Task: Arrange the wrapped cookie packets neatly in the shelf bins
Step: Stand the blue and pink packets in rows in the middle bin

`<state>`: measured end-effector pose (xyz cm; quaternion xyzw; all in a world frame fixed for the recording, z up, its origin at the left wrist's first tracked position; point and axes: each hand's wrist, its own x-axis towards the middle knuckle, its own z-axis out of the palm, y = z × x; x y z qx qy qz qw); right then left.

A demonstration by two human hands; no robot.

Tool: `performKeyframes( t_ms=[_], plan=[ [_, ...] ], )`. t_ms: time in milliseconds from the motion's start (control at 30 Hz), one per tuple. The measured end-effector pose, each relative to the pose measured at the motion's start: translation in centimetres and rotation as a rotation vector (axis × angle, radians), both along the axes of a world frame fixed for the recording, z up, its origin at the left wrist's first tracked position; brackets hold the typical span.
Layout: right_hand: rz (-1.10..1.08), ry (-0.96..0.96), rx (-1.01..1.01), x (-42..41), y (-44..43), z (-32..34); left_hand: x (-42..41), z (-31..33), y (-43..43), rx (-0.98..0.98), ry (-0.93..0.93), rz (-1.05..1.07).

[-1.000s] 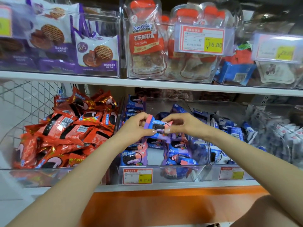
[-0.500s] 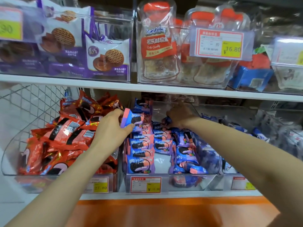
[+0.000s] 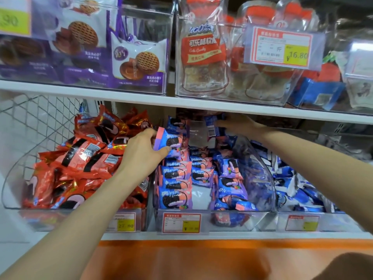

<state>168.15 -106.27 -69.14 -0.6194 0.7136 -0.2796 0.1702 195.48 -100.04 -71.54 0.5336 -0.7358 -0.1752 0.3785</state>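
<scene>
Getting into the middle bin (image 3: 264,217) is tight for us: the upper shelf (image 3: 141,98) hangs low over its back, where our right grip (image 3: 236,125) sits holding a blue packet (image 3: 214,126), and its curved clear wall blocks the right side. Our left grip (image 3: 141,152), holding a pink-purple packet (image 3: 170,141), fills the gap beside the red packet heap (image 3: 84,156). Only open spot: the bare white strip (image 3: 198,197) between packet rows.
</scene>
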Motion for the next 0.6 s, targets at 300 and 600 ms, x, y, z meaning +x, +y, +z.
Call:
performKeyframes(
  t_ms=[300,600],
  plan=[
    [0.204,-0.078,-0.042,1.4,6.0,0.1,0.0,0.1,0.6,0.021,0.02,-0.013],
    [0.464,0.908,0.065,-1.5,9.0,-2.3,0.0,0.0,0.6,0.015,0.023,-0.025]
  ],
)
